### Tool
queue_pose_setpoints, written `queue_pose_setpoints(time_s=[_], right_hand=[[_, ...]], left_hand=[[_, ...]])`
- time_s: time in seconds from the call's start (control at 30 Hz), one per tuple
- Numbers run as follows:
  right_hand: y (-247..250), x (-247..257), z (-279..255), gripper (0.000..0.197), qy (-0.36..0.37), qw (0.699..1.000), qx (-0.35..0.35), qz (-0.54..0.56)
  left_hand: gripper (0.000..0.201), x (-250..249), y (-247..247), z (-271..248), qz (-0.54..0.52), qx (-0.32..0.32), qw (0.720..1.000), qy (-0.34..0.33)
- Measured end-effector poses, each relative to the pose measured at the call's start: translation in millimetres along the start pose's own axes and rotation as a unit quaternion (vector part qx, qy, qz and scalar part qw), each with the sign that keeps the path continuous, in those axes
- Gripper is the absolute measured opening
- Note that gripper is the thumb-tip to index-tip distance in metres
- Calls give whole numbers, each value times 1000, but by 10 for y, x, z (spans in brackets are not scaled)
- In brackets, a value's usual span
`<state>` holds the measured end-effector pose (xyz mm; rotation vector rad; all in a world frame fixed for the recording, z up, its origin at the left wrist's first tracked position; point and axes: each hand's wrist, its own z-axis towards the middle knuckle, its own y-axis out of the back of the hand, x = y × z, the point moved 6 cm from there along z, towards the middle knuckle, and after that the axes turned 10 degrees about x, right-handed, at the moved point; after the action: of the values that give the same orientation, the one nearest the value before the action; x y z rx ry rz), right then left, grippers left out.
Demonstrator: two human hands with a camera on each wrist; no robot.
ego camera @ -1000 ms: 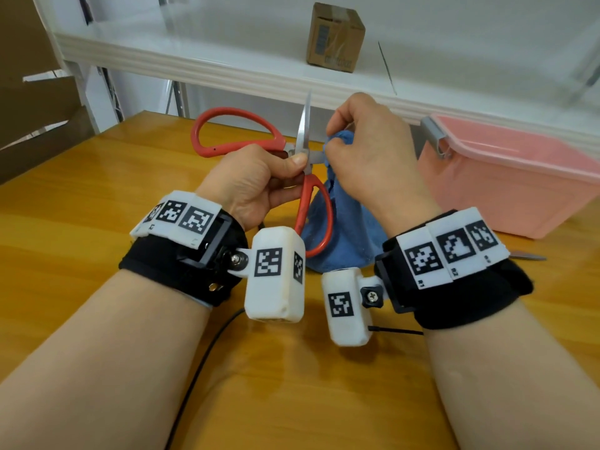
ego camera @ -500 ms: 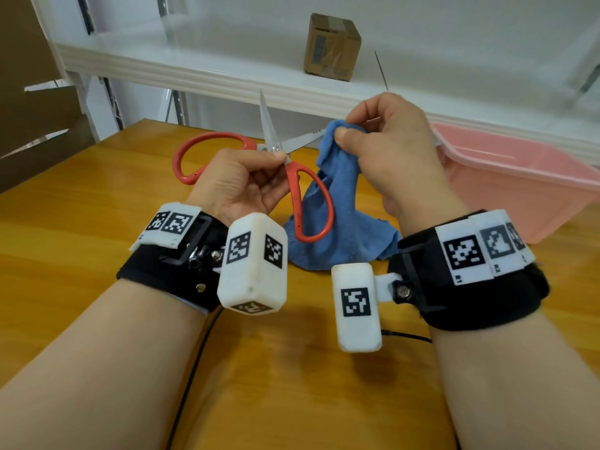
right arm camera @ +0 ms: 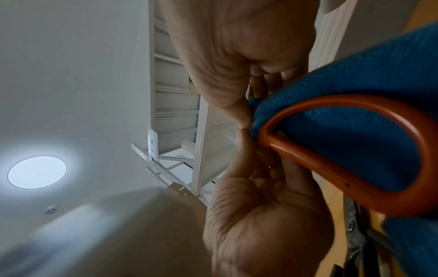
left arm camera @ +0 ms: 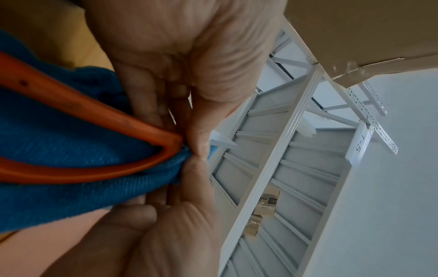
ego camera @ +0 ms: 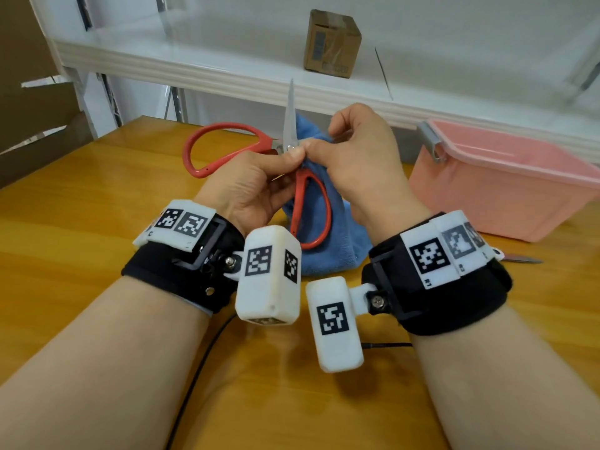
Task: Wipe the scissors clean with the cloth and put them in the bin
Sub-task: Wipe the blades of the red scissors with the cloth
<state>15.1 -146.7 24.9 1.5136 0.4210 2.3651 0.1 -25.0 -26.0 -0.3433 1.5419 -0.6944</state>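
The right hand (ego camera: 360, 164) is pinching the blue cloth (ego camera: 337, 245) back onto the pivot of the red-handled scissors (ego camera: 292, 177), which the left hand (ego camera: 250, 186) is gripping. Wiping is resuming; the pink bin (ego camera: 506, 203) is waiting at three o'clock.

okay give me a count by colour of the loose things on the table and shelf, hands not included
Red: 1, the scissors
Blue: 1, the cloth
Pink: 1, the bin
Brown: 1, the cardboard box on the shelf
Total: 4. A metal tip shows by the right wrist; I cannot tell what it is.
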Motion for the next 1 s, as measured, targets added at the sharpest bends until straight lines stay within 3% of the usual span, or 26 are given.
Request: queue_pose_setpoints(time_s=[0.3, 0.4, 0.57, 0.7, 0.8, 1.0], right_hand=[[175, -195, 59, 43, -53, 992, -47, 106], [185, -202, 60, 41, -51, 992, -57, 104], [15, -141, 45, 45, -22, 998, 3, 55], [139, -177, 70, 44, -36, 998, -35, 42], [278, -221, 85, 41, -56, 995, -58, 52], [141, -148, 62, 37, -31, 999, -6, 25]], left_hand=[[10, -8, 3, -6, 22, -29, 999, 10], [9, -14, 2, -11, 18, -31, 999, 7], [9, -20, 13, -18, 1, -10, 1000, 10], [7, -21, 16, -25, 11, -26, 1000, 13], [14, -9, 18, -24, 18, -40, 999, 14], [27, -10, 39, -25, 13, -34, 999, 19]])
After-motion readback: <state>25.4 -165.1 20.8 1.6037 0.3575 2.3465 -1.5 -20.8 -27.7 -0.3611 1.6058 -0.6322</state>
